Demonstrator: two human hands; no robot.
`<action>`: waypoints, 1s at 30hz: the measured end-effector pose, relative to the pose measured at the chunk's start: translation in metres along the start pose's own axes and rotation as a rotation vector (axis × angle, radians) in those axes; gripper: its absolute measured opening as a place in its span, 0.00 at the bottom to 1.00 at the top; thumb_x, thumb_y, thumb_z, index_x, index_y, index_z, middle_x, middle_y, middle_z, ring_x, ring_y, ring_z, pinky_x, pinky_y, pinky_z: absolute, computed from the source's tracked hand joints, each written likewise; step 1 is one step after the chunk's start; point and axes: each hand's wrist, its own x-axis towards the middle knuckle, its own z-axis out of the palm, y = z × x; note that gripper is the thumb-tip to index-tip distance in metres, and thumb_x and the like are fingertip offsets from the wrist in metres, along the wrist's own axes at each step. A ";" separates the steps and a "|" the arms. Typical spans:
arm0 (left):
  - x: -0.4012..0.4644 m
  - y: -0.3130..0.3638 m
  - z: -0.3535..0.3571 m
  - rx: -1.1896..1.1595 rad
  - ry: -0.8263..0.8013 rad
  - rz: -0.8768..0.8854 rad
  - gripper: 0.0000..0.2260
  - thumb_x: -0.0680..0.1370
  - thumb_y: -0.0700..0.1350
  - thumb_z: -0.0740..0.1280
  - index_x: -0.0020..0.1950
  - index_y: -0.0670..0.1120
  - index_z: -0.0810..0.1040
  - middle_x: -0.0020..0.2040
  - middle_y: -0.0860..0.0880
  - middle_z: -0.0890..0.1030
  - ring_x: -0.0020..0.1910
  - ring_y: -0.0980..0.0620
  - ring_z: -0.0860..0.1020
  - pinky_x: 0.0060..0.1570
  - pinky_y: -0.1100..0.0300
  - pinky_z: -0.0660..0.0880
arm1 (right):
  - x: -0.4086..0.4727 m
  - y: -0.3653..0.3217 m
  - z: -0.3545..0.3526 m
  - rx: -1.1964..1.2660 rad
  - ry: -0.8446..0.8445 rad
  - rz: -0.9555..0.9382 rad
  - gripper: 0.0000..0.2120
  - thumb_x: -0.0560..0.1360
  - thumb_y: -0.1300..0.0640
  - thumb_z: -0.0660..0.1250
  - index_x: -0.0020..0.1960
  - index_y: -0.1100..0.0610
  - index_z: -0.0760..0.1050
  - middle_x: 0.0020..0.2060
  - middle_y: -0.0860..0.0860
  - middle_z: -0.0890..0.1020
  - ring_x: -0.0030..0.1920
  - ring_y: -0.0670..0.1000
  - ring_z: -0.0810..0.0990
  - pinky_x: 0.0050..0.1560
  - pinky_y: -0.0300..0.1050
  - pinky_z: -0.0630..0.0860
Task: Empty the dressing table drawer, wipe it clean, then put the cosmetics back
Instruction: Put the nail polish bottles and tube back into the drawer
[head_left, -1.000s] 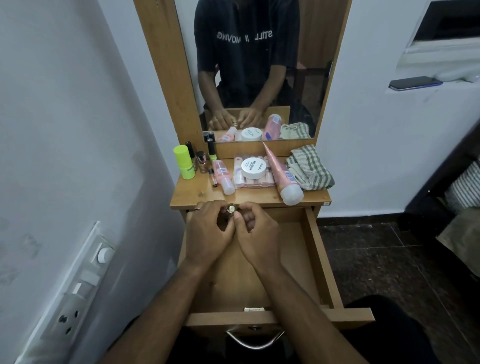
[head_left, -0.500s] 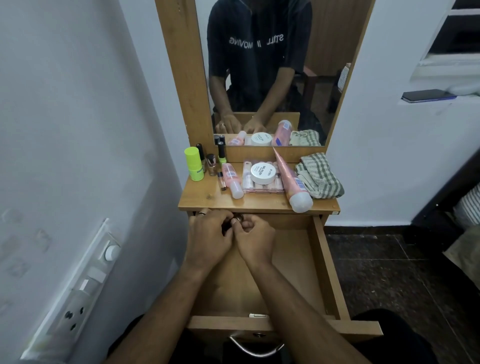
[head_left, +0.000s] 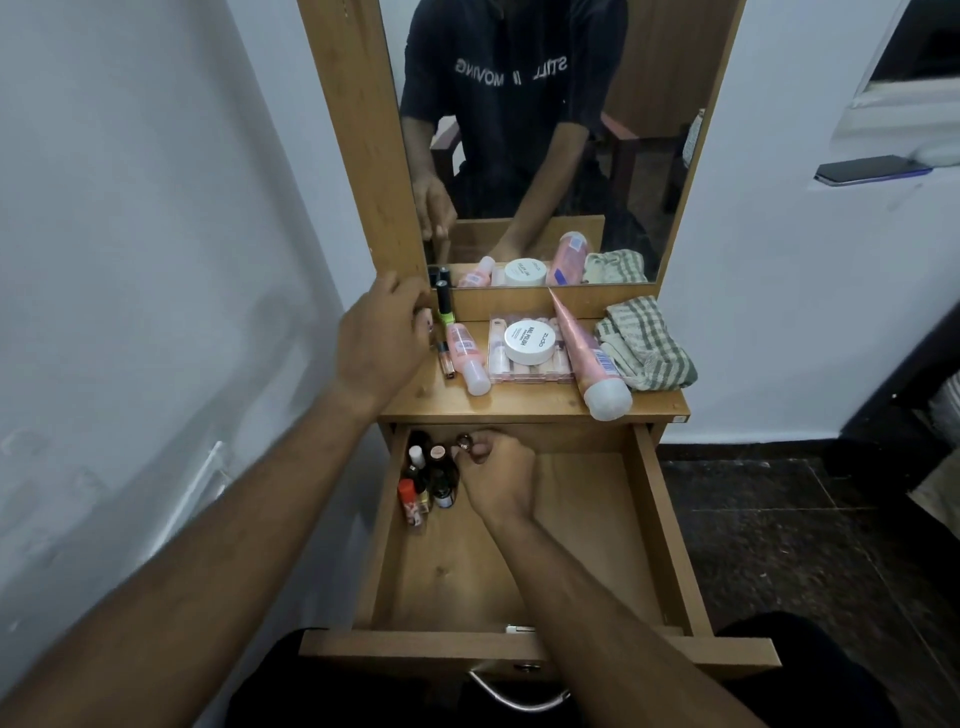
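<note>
Drawer (head_left: 524, 566): pulled fully out below the tabletop (head_left: 524, 402); a cluster of small bottles (head_left: 428, 480) is stood upright in its back left corner, the rest of the floor bare wood, so refilling is judged to be under way.
Right hand (head_left: 493, 475): lowered into the drawer at the back, knuckles up, fingers curled; a small round-capped item (head_left: 464, 441) is pinched at the fingertips just beside the bottles, apparently being set with them.
Left hand (head_left: 382, 340): reached up and forward over the tabletop's left end, fingers bent around something by the mirror frame (head_left: 363, 135); what is gripped is hidden behind the hand and cannot be told.
Cosmetics awaiting return: pink bottle (head_left: 467, 358), white jar (head_left: 531, 340) on a clear case (head_left: 530, 371), and pink tube (head_left: 584, 358) are laid on the tabletop, within reach of the drawer.
Cloth (head_left: 644, 343): crumpled at the right end, set aside, suggesting wiping is done.
</note>
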 end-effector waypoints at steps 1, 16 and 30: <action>0.005 0.000 0.004 0.039 -0.056 0.023 0.07 0.79 0.43 0.67 0.56 0.47 0.79 0.53 0.48 0.78 0.44 0.49 0.78 0.39 0.58 0.73 | 0.000 0.001 0.000 -0.003 -0.006 0.001 0.08 0.73 0.54 0.75 0.51 0.56 0.85 0.43 0.50 0.87 0.41 0.47 0.82 0.43 0.38 0.76; 0.021 0.008 0.018 0.253 -0.320 0.039 0.12 0.77 0.37 0.68 0.61 0.43 0.79 0.53 0.42 0.81 0.50 0.41 0.80 0.41 0.53 0.73 | 0.004 0.006 -0.001 -0.059 -0.099 -0.030 0.15 0.75 0.67 0.68 0.60 0.59 0.83 0.51 0.52 0.87 0.51 0.48 0.84 0.53 0.34 0.77; 0.004 0.013 -0.025 0.040 -0.105 0.031 0.07 0.76 0.45 0.71 0.53 0.49 0.81 0.49 0.51 0.80 0.45 0.52 0.76 0.39 0.58 0.68 | 0.008 0.011 0.001 0.011 -0.130 0.051 0.16 0.73 0.71 0.64 0.56 0.60 0.84 0.48 0.53 0.87 0.45 0.45 0.83 0.48 0.32 0.77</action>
